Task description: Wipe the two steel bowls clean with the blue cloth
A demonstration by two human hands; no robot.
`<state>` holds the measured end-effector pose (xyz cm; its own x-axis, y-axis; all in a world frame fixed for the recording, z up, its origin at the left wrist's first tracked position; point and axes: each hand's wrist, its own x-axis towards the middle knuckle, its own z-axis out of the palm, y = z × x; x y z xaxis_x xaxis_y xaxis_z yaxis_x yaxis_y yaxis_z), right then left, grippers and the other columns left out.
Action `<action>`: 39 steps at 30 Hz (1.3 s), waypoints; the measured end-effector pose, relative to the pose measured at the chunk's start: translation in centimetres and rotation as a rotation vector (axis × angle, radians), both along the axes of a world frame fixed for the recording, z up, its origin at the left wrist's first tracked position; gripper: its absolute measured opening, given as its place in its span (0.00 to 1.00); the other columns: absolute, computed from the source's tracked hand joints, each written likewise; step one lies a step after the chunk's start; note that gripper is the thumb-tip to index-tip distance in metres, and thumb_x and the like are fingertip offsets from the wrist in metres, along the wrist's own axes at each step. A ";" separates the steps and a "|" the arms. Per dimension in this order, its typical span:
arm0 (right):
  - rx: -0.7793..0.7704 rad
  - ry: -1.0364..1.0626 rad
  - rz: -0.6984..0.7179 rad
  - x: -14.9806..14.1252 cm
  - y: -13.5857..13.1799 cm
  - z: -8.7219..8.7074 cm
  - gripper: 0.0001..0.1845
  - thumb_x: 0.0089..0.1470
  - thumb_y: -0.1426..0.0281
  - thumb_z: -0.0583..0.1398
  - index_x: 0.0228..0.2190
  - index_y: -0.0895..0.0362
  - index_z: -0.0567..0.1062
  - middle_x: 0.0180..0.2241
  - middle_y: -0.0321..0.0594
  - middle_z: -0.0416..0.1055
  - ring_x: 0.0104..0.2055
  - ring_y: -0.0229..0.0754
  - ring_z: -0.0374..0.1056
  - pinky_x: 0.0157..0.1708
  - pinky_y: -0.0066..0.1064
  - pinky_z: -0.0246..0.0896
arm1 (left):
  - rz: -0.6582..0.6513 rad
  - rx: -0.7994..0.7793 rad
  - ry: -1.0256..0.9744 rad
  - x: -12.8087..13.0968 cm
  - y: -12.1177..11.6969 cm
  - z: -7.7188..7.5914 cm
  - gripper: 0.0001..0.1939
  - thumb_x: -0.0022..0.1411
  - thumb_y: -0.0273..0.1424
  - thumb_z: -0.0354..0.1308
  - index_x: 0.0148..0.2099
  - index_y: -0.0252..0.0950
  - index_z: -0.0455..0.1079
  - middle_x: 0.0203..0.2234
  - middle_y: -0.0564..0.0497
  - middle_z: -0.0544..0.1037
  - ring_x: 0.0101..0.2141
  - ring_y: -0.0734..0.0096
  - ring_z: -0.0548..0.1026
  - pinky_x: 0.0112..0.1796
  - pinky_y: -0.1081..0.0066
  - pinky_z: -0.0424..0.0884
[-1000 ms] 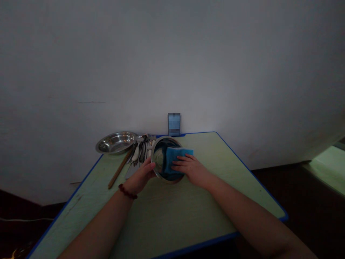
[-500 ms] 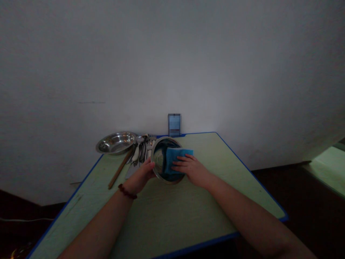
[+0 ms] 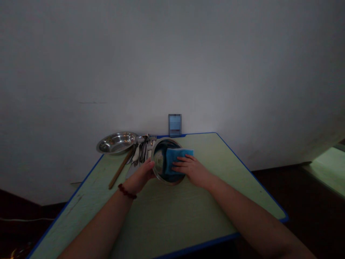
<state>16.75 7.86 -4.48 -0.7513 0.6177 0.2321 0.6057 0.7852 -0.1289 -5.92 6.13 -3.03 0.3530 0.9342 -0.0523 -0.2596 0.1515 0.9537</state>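
A shiny metal bowl [image 3: 159, 158] is tilted so that its inside faces me, above the middle of the table. My left hand [image 3: 145, 172] grips its left rim, thumb on the near side and the other fingers mostly hidden behind. A blue cloth [image 3: 172, 158] covers the right part of the bowl's inside and sticks out past the rim. My right hand [image 3: 190, 169] holds that cloth against the bowl, its fingers spread over the blue surface; the thumb is hidden.
Left of the bowl lie several forks, spoons and knives [image 3: 137, 153] beside wooden chopsticks [image 3: 118, 174]. An oval metal dish [image 3: 117, 142] overhangs the far left edge of the blue-edged green table [image 3: 172, 219]. A phone [image 3: 175, 125] leans on the wall.
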 end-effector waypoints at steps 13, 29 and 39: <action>0.006 -0.012 0.009 0.0 0.1 0.0 0.24 0.55 0.78 0.50 0.51 0.49 0.67 0.54 0.35 0.64 0.60 0.41 0.51 0.58 0.43 0.41 | -0.016 -0.035 0.015 -0.1 0.3 0.0 0.25 0.48 0.46 0.58 0.45 0.38 0.72 0.38 0.44 0.78 0.48 0.49 0.70 0.43 0.55 0.67; -0.010 -0.012 0.018 0.1 0.1 0.1 0.24 0.54 0.78 0.50 0.51 0.50 0.68 0.55 0.34 0.63 0.60 0.41 0.50 0.58 0.43 0.40 | -0.106 0.024 0.003 -0.5 0.6 -0.3 0.24 0.53 0.46 0.53 0.48 0.40 0.71 0.36 0.46 0.78 0.48 0.49 0.70 0.43 0.56 0.66; -0.037 -0.042 0.006 -0.1 0.1 0.5 0.23 0.55 0.78 0.49 0.50 0.49 0.68 0.55 0.34 0.63 0.60 0.41 0.51 0.58 0.43 0.40 | -0.136 -0.010 0.030 -1.0 1.0 -0.9 0.25 0.55 0.47 0.50 0.48 0.37 0.70 0.37 0.46 0.79 0.49 0.51 0.69 0.46 0.55 0.64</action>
<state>16.66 7.97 -4.02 -0.7640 0.6205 0.1769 0.6062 0.7842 -0.1327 -6.88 7.14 -3.94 0.4745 0.8772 -0.0736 -0.2076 0.1928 0.9590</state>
